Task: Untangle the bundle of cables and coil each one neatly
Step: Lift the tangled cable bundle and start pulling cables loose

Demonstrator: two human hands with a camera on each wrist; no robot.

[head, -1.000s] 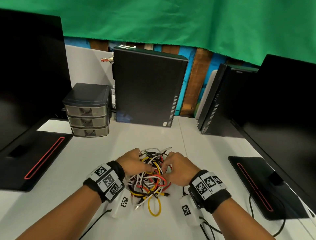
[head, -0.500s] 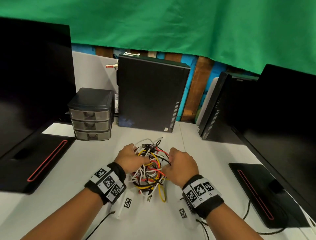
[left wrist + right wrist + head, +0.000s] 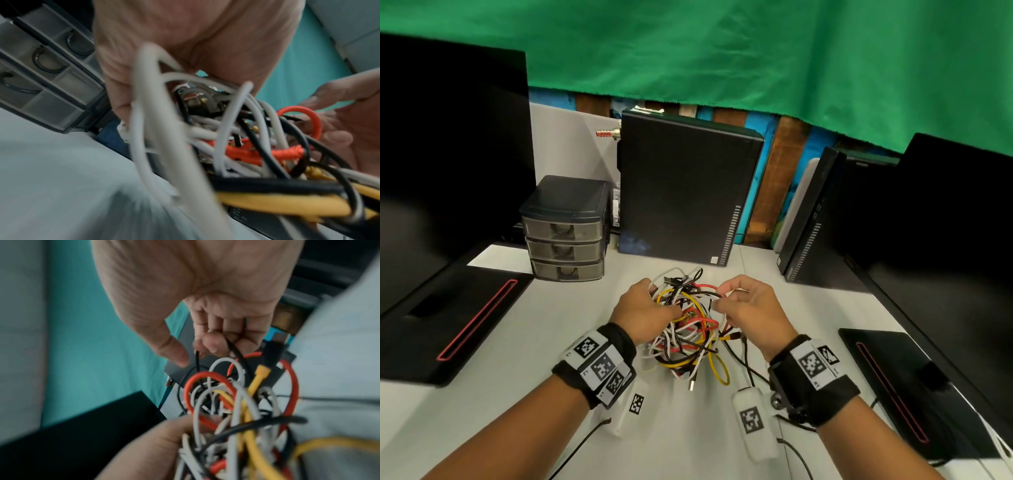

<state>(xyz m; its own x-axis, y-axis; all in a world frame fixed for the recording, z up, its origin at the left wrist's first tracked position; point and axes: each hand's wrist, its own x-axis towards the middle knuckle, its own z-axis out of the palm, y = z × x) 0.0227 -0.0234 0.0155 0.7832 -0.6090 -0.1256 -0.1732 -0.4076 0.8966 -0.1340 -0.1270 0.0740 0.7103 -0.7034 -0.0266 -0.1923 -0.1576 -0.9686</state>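
The left hand (image 3: 642, 310) grips the near-left side of a tangled bundle of thin, smooth-sheathed cables (image 3: 688, 329) in white, black, red and yellow, its fingers curled into the loops and wrapped round several white strands. The right hand (image 3: 748, 308) works the bundle's right edge, fingers bent and closed on a thin black cable (image 3: 236, 350) that runs between them, the thumb just beside it. The knot sits between the two hands above a pale grey, matte desk (image 3: 500, 394), its lower loops, a yellow one (image 3: 717, 371) among them, drooping toward the surface with a metal plug tip (image 3: 691, 385) hanging at the bottom. Both wrists carry black fabric bands (image 3: 815, 383) with square black-and-white markers.

Behind the hands stand a glossy black, slab-sided computer tower (image 3: 685, 192) and, to its left, a small grey plastic chest of three translucent drawers (image 3: 566, 229). Dark monitors flank the desk, with flat black bases edged by a red line (image 3: 479, 318). A wrinkled green cloth (image 3: 756, 51) hangs across the back.
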